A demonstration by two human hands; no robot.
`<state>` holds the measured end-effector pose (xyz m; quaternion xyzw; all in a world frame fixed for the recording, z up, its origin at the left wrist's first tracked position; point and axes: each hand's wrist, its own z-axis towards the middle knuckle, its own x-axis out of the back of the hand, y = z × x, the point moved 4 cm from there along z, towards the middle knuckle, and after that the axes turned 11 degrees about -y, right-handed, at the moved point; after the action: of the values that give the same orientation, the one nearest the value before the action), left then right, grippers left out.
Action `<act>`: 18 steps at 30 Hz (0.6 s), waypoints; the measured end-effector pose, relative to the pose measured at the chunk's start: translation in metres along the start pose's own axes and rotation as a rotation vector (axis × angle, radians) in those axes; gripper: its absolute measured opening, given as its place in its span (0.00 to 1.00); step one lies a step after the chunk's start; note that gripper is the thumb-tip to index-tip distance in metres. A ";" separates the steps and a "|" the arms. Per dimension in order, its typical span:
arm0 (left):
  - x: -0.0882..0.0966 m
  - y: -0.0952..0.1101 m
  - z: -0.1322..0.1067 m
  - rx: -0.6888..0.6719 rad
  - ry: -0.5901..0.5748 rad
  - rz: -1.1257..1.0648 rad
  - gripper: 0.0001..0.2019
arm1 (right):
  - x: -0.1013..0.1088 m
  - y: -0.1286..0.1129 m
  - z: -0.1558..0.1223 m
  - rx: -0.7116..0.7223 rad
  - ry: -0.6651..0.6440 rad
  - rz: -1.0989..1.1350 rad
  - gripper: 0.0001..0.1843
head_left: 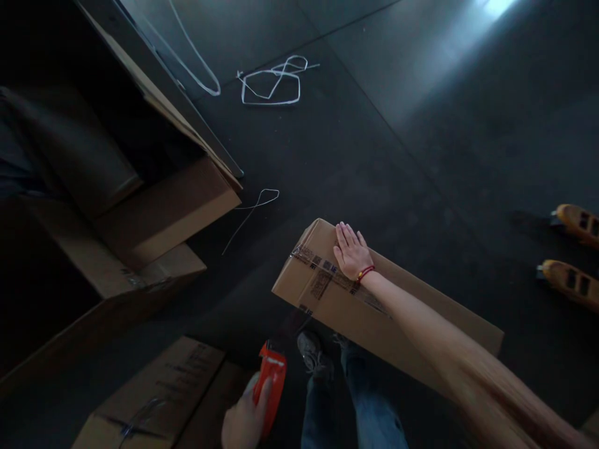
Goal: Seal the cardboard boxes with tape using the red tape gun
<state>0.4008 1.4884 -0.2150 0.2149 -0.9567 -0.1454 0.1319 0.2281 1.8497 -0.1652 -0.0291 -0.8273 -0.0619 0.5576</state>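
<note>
My right hand [353, 254], with a red cord bracelet at the wrist, lies flat on top of a long cardboard box [365, 330], its fingers stretched out. Printed packing tape [322, 280] runs across the box's near-left end and along its top. Low in the view, my left hand [246, 415] is closed around an orange tape dispenser [274, 377]. A dim strip of tape seems to stretch between the dispenser and the box's lower edge; blur hides its exact run.
Stacked cardboard boxes [173, 212] fill the left side, and another taped box [163, 386] stands lower left. White straps [271, 103] lie on the dark floor [374, 162]. Two yellow fork tips [568, 277] reach in from the right. My shoes [309, 350] are beside the box.
</note>
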 end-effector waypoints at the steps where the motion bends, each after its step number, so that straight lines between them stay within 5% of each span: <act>1: -0.002 0.021 0.015 0.073 -0.046 -0.007 0.28 | 0.000 -0.001 -0.001 -0.004 0.009 0.001 0.31; 6: -0.019 0.136 0.100 0.189 -0.045 -0.095 0.26 | -0.001 -0.001 -0.002 -0.004 0.047 0.003 0.31; 9: -0.037 0.147 0.115 0.233 -0.032 -0.139 0.25 | -0.004 0.002 0.003 0.011 0.054 0.013 0.30; 13: -0.067 0.086 0.052 0.224 0.034 -0.179 0.33 | -0.001 0.007 0.005 0.048 0.005 0.133 0.30; 16: -0.084 0.050 -0.026 -0.021 0.203 -0.193 0.30 | 0.012 0.007 -0.024 0.121 -0.068 0.422 0.28; 18: -0.090 0.048 -0.068 -0.171 0.288 -0.209 0.30 | 0.023 0.006 -0.062 0.168 -0.167 0.739 0.27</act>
<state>0.4831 1.5556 -0.1534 0.3198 -0.8845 -0.2070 0.2693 0.2774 1.8468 -0.1203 -0.2841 -0.8058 0.2138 0.4735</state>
